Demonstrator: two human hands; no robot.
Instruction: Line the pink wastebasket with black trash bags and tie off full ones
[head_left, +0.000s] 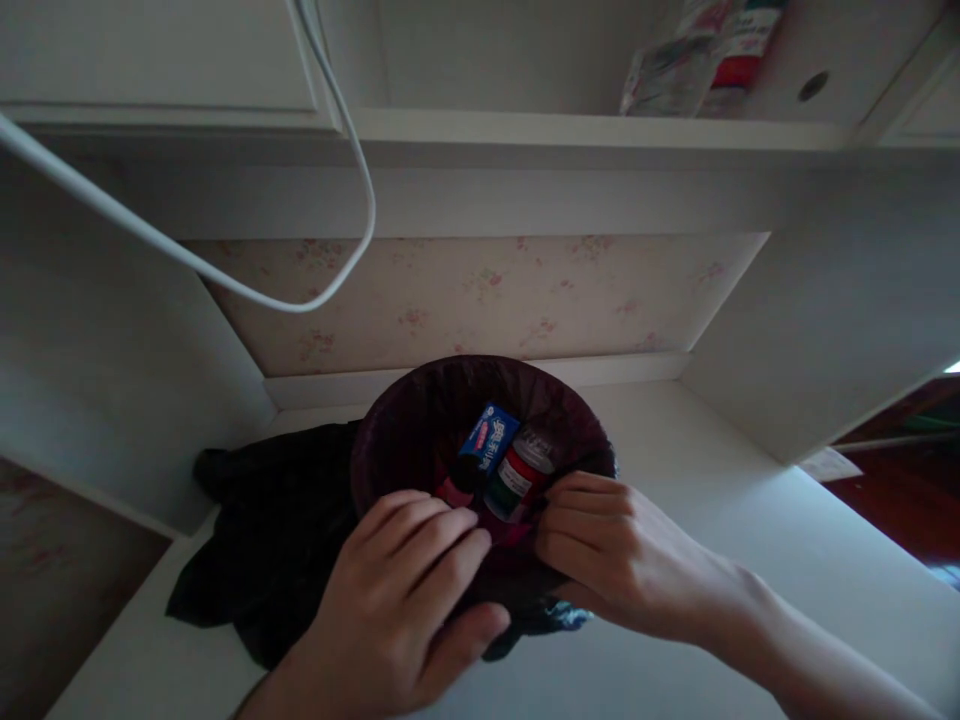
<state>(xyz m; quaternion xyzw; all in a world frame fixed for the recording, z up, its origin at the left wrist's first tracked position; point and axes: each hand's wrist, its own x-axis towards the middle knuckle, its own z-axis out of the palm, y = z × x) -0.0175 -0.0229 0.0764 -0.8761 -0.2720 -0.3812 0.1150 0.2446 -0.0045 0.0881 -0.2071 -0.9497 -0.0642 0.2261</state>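
A round bin (pixel 367 440) lined with a dark purple bin liner (pixel 562 405) stands on the white surface. My left hand (pixel 412 590) curls its fingers over the near-left rim, with the thumb outside, gripping the liner there. On the near-right rim, my right hand (pixel 600 550) is closed with bent fingers on the liner's edge. Inside lie a blue packet (pixel 491 437) and a clear bottle with a red and green label (pixel 519 475). A dark and pinkish item (pixel 456 485) beside them is partly hidden by my left fingers.
Black plastic bags (pixel 277 540) lie crumpled left of the bin. A white cable (pixel 285 303) hangs in a loop at upper left. Above is a shelf edge (pixel 600 128) with a red-labelled bottle (pixel 742 60) on it. White panels (pixel 847 270) flank both sides, with floral wallpaper (pixel 480 290) behind.
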